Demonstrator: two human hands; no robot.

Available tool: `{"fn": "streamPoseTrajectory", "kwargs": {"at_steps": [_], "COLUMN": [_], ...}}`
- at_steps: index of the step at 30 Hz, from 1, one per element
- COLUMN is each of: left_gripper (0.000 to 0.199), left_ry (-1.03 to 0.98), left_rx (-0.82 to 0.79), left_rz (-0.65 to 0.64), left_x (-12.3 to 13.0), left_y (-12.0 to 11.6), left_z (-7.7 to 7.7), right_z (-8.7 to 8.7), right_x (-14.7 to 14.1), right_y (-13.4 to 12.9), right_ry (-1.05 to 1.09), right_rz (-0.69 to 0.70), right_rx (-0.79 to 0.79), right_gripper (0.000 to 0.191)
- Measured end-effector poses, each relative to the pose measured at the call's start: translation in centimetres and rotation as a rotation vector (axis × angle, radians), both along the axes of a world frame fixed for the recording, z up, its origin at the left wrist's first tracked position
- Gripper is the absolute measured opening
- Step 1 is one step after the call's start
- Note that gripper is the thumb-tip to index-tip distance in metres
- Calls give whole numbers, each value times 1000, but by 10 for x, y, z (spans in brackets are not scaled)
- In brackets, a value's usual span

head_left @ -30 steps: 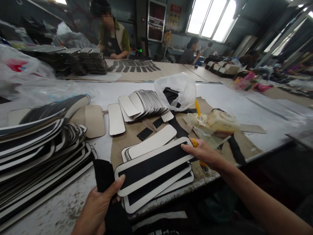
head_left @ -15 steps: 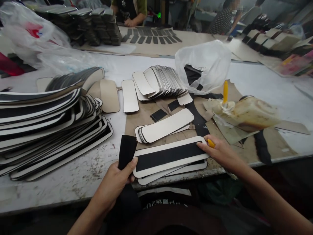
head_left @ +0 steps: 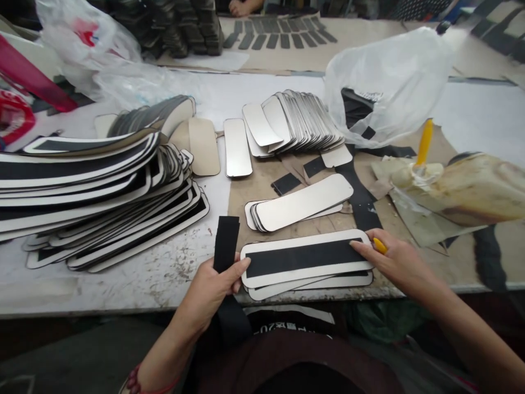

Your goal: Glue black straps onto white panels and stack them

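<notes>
Along the near edge of our white-topped worktable [head_left: 123,290], our hands are apart. Our left hand [head_left: 209,290] pinches a limp black fabric strip [head_left: 226,243] between thumb and fingers, with the strip rising above the grip and hanging below it. Our right hand [head_left: 400,262] rests its fingertips [head_left: 356,244] on a cream-rimmed black rectangular panel [head_left: 305,259], which tops a short stack just in front of us. A small yellow handle [head_left: 379,245] shows by the thumb, though we cannot tell whether that hand grips it. The panel looks stiff and light, so we judge its long edges the best hold; the strip seems soft, easiest held near one end. To the left lies a tall heap of black-and-cream panels [head_left: 94,191]; ahead, plain pale panels [head_left: 299,202] and a clear plastic bag [head_left: 389,82].
</notes>
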State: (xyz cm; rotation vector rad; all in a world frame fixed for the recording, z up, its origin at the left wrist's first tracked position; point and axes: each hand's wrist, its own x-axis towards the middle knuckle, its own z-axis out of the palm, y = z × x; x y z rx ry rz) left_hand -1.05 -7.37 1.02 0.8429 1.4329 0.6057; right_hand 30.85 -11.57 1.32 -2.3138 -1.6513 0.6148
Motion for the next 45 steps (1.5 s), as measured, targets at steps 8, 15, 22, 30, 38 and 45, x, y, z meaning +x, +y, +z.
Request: {"fn": "streamPoseTrajectory", "kwargs": {"at_steps": [8, 15, 22, 30, 38, 45], "left_gripper": [37, 41, 36, 39, 38, 40], "left_ry": [195, 274, 224, 210, 180, 149], "left_rx": [17, 0, 63, 57, 20, 60], "left_rz": [-42, -19, -49, -49, -32, 2], "left_x": [-3, -3, 0, -3, -7, -6], "left_y": [-5, -5, -9, -8, -12, -14], "left_z": [-12, -17, -20, -30, -41, -51], "right_z": [4, 26, 4, -26, -28, -22], "right_x": [1, -28, -119, -141, -104, -49], "right_y": [-8, -11, 19, 34, 30, 26], "right_ry": [-204, -673, -548, -500, -624, -775], "right_rz": [24, 159, 482, 675, 678, 654], "right_rx": [27, 218, 497, 623, 569, 477], "right_gripper": [29, 25, 15, 14, 13, 17]}}
